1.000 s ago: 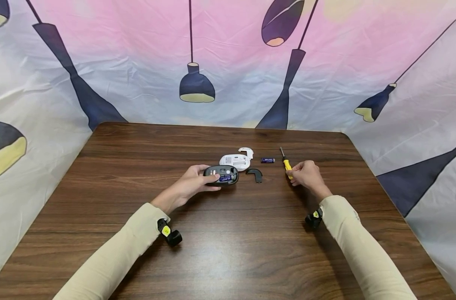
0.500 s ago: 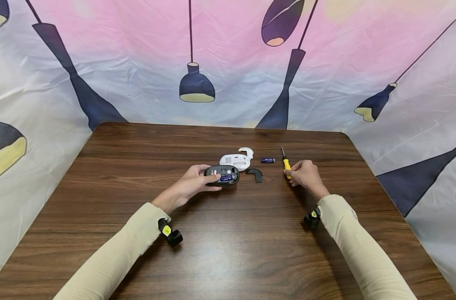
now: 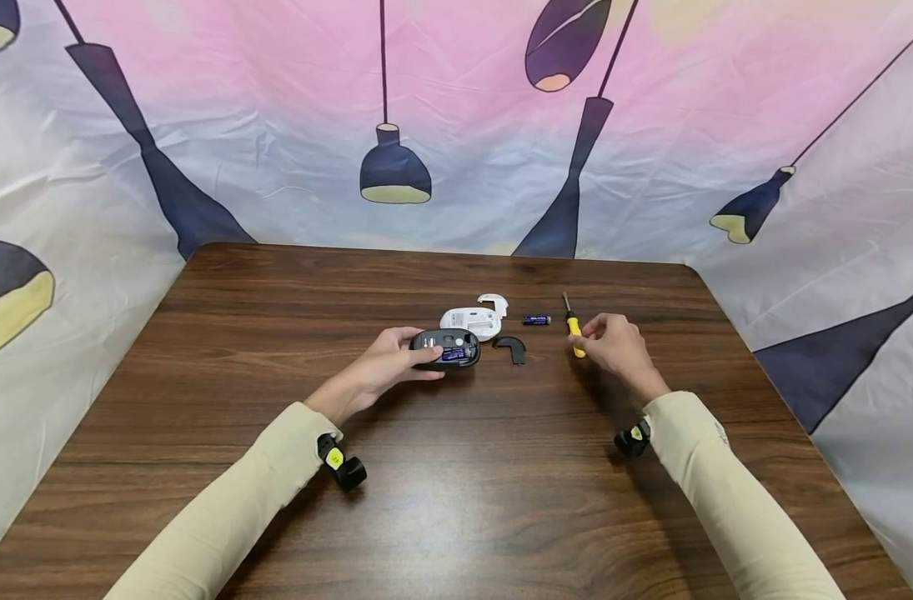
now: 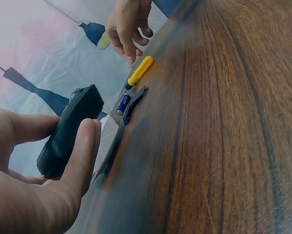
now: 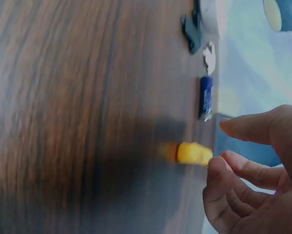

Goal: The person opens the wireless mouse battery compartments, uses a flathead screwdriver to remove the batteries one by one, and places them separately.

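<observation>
In the head view my left hand (image 3: pixel 384 367) holds a black computer mouse (image 3: pixel 428 340) underside up, thumb pressed on its base. Its compartment is uncovered and a blue battery (image 3: pixel 453 354) lies inside. My right hand (image 3: pixel 617 343) hovers beside a yellow-handled screwdriver (image 3: pixel 575 333) that lies on the table with its shaft pointing away from me. In the right wrist view the thumb and fingers (image 5: pixel 248 124) are spread apart, with nothing between them. The left wrist view shows the right hand just above the screwdriver handle (image 4: pixel 140 72).
Behind the black mouse lies a white mouse (image 3: pixel 459 320), underside up, with its white cover (image 3: pixel 494 301) at its far end. A black cover (image 3: pixel 512 347) and a loose blue battery (image 3: pixel 536 320) rest on the wooden table (image 3: pixel 456 467) between the hands. A printed cloth hangs behind.
My right hand has let go of the screwdriver and lifted slightly; the screwdriver now lies a little further left. The left hand and the black mouse have hardly moved.
</observation>
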Motion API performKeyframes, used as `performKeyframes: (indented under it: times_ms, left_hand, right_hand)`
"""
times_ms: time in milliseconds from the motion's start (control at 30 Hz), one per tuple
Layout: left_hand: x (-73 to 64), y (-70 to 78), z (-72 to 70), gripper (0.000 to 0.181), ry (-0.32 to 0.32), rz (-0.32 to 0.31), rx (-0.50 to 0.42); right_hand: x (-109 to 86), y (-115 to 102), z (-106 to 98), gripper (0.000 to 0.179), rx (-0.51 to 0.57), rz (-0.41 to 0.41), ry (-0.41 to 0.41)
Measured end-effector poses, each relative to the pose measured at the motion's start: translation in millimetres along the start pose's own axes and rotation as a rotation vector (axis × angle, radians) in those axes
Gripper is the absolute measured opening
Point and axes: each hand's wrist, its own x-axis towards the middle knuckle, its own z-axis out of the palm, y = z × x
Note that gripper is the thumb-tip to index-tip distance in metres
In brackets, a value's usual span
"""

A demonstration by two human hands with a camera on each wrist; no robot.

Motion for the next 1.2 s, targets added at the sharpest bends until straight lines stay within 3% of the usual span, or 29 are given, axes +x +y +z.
performKeyframes:
  times_ms: [233,400,667,933,1200]
  left_hand:
    - [1.1,0.3,0.5,0.052,-0.002,0.000,-0.006]
    - [1.4,0.4,1.4,0.053,0.002,-0.005,-0.013]
    - [0.5,0.9,3.1,0.052,-0.014,-0.004,-0.017]
    - [0.8,0.7,5.4,0.048,-0.021,0.002,-0.012]
    - [0.9,0.6,6.7,0.048,-0.025,-0.003,-0.007]
  right_hand:
    - [-8.7,-19.9,2.8,0.025,-0.017,-0.098,-0.018]
    - [-14.3,-38.1,8.9,0.017,0.016,-0.214,-0.036]
    - [-19.5,-62.3,20.8,0.005,0.105,-0.444,-0.081]
    - [-16.4,-75.4,35.8,0.010,0.241,-0.641,-0.103]
    - [-16.3,-83.4,49.1,0.017,0.306,-0.694,-0.134]
